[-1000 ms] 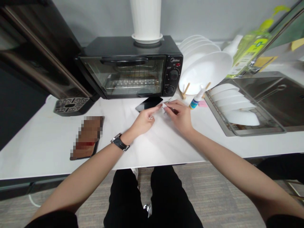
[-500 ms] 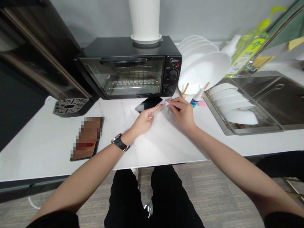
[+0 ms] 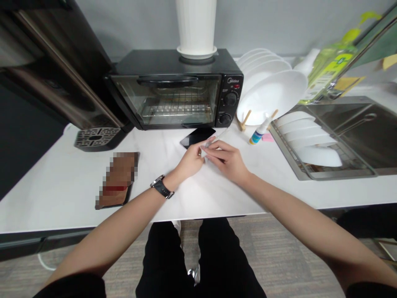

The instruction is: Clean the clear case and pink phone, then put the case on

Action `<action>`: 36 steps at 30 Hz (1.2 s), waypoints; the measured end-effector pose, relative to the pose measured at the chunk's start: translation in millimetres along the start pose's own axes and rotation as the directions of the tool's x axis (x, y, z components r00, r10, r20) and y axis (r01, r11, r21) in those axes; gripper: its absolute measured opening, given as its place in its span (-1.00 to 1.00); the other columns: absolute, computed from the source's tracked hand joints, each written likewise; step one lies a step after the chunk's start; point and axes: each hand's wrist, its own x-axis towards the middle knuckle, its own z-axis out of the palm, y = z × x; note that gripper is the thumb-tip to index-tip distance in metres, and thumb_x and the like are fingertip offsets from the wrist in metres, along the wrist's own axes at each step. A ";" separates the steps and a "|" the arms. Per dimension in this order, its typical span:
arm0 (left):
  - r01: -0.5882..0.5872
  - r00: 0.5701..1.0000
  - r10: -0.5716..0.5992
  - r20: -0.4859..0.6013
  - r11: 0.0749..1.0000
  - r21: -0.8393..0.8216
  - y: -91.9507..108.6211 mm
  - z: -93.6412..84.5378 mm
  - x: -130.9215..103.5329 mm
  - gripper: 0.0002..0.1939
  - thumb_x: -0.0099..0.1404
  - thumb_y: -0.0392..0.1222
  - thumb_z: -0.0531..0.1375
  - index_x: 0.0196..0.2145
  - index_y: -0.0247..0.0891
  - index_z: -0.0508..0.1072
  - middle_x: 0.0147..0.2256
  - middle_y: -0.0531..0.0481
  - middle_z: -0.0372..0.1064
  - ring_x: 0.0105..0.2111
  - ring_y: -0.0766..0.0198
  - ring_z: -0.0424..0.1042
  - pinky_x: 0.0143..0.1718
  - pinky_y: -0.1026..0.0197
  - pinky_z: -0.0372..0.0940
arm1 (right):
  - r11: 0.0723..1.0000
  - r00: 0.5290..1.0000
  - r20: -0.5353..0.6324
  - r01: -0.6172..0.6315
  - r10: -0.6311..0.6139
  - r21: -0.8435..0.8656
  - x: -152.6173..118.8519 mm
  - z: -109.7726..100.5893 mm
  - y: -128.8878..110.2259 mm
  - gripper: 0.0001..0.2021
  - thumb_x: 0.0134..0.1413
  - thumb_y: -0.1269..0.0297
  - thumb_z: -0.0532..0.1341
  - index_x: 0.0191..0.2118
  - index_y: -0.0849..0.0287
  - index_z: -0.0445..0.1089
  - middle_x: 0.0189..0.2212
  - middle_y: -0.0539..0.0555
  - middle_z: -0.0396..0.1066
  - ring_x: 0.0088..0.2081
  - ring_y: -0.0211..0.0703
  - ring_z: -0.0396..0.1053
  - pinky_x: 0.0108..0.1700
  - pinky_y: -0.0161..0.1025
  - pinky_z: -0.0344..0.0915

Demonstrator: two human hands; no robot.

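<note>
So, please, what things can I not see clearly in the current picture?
Head view:
Small pale piece: full shape, hidden by the right hand and its fingers.
Phone: partly hidden by the left hand.
White pot: top, cut off by the upper edge.
Small bottle: label words, too small.

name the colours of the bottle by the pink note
The bottle: white top, blue middle, yellow base. Best seen in the head view.

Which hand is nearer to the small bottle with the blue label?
Right. The right hand is in front of the bottle, to its left; the left hand is farther left.
</note>
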 end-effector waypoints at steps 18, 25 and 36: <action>0.073 0.996 -0.072 0.050 0.997 -0.025 -2.3 0.6 0.0 -0.48 0.42 -0.22 0.17 0.30 -0.31 0.47 0.39 -0.19 0.31 0.44 0.00 0.24 0.56 -0.15 -0.08 | 0.943 0.924 -0.315 -0.284 0.219 -0.176 9.0 -22.5 45.8 -0.66 0.45 0.15 0.14 0.08 0.08 0.63 -0.23 0.13 0.54 -0.25 -0.13 0.46 -0.16 -0.14 0.44; 0.053 0.998 -0.053 -0.024 0.999 -0.002 -5.5 2.8 2.3 -0.49 0.36 -0.29 0.19 0.25 -0.23 0.50 0.29 -0.10 0.45 0.39 0.00 0.32 0.51 -0.19 0.06 | 0.997 0.996 -0.072 -0.050 0.046 -0.050 3.2 -4.7 13.6 -0.70 0.46 0.23 0.18 0.14 0.02 0.60 -0.17 0.10 0.55 -0.19 -0.18 0.51 -0.15 -0.22 0.47; 0.078 0.997 -0.077 -0.021 0.996 0.031 -2.4 4.3 1.9 -0.54 0.37 -0.30 0.17 0.20 -0.25 0.53 0.23 -0.11 0.52 0.33 0.01 0.39 0.47 -0.17 0.15 | 0.995 0.999 -0.049 0.000 -0.004 -0.096 0.0 -7.0 19.9 -0.67 0.47 0.27 0.14 0.16 -0.03 0.59 -0.14 0.12 0.57 -0.13 -0.14 0.51 -0.09 -0.16 0.49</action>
